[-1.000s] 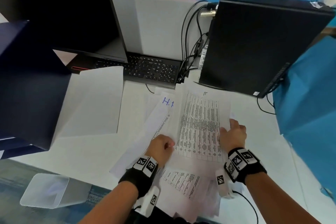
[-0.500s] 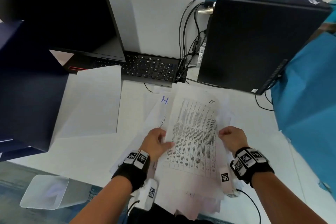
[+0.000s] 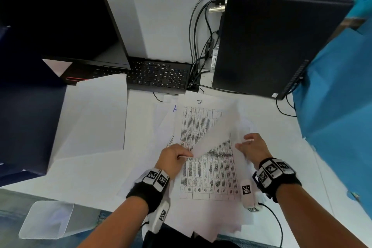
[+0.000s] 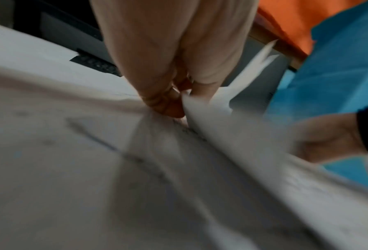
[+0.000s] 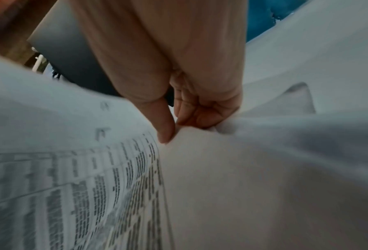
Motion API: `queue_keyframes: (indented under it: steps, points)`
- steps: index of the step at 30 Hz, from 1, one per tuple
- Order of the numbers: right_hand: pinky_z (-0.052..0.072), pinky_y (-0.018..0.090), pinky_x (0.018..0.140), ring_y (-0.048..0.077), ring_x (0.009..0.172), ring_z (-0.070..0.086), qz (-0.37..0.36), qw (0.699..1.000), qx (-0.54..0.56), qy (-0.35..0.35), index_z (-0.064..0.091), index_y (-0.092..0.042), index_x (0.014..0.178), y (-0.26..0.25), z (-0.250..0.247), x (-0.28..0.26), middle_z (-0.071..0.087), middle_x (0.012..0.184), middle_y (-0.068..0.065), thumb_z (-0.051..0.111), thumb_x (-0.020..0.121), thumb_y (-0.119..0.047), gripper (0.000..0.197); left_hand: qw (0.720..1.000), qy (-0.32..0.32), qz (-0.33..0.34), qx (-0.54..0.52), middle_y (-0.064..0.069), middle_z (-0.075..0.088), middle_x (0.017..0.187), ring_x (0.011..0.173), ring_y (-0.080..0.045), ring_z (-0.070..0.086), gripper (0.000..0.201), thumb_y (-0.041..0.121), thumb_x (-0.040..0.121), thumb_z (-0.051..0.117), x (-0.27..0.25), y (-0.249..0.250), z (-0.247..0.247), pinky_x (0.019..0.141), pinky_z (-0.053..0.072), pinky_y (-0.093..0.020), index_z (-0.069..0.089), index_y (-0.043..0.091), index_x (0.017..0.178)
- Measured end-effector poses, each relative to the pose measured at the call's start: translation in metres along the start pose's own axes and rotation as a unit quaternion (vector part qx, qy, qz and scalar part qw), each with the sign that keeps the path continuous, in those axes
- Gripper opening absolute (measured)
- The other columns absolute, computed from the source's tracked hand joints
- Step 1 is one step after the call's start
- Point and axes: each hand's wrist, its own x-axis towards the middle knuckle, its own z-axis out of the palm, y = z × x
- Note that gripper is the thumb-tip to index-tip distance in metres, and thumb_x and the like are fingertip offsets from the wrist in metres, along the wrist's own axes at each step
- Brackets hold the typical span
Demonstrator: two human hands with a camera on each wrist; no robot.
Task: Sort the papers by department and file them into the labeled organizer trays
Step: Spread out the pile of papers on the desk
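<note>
Right now both hands work at a loose pile of white printed papers (image 3: 209,179) lying on the white desk top (image 3: 84,173), near the person and a little right of centre. The left hand (image 3: 173,159) pinches the near left corner of a blank-backed white sheet (image 3: 217,133) between thumb and curled fingers (image 4: 168,108); that sheet is lifted off the pile and slants up toward the right. The right hand (image 3: 253,149) pinches the same sheet's right edge, thumb (image 5: 163,125) against bent fingers. Beneath it lies a white page printed with a dense black table (image 3: 203,167), a short handwritten mark at its far edge. More white pages fan out to the left under it, one showing a blue handwritten mark. Left of the pile lies a single plain white sheet (image 3: 96,115), its far edge just at a black keyboard (image 3: 159,76). A black monitor (image 3: 60,16) stands far left, a black computer tower (image 3: 271,40) far right, dark cables (image 3: 199,42) between them. A clear plastic tray (image 3: 50,219) sits at the near left, off the desk edge. Blue cloth (image 3: 338,110) hangs on the right.
</note>
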Motion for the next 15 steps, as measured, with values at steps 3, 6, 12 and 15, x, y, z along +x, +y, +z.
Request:
queue_keyframes:
  steps: [3,6,12,15]
  points:
    - [0.045,0.032,0.067,0.020,0.077,0.054,0.085,0.987,0.127,-0.049,0.058,-0.022,0.095,-0.001,-0.008,-0.012,0.069,0.083,-0.004,0.056,0.083,-0.038,0.019,0.999,-0.030,0.038,-0.007,0.010,0.059,0.086,0.081,0.010,0.057,0.030,-0.014,0.081,0.056,-0.006,-0.005,0.002,0.083,0.044,-0.009,0.076,0.008,0.082]
    - [0.036,0.037,0.106,0.012,0.125,0.036,0.044,0.996,0.020,-0.071,0.011,-0.043,0.148,0.012,-0.015,-0.013,0.013,0.153,-0.017,0.050,0.090,-0.049,0.070,0.999,-0.008,0.035,0.002,0.002,0.053,0.111,0.107,-0.003,0.048,0.027,-0.015,0.076,0.059,-0.005,-0.007,0.006,0.101,0.040,-0.023,0.075,0.006,0.080]
    - [0.045,0.033,0.070,0.025,0.079,0.055,0.004,1.000,0.029,-0.004,0.060,-0.001,0.091,-0.004,-0.001,-0.005,0.063,0.079,0.011,0.050,0.090,0.003,0.011,0.996,0.028,-0.086,-0.026,-0.013,0.045,0.138,0.131,-0.022,0.043,0.027,0.003,0.071,0.076,0.011,0.001,-0.002,0.098,0.028,-0.012,0.061,0.025,0.065]
    - [0.047,0.031,0.067,0.024,0.080,0.059,-0.028,0.999,-0.016,-0.022,0.066,-0.002,0.103,0.001,-0.001,-0.003,0.067,0.088,0.009,0.061,0.082,0.007,0.023,0.994,0.008,-0.106,-0.007,-0.011,0.043,0.140,0.132,-0.021,0.040,0.028,0.012,0.071,0.079,0.014,0.005,-0.005,0.101,0.033,-0.020,0.054,0.023,0.064]
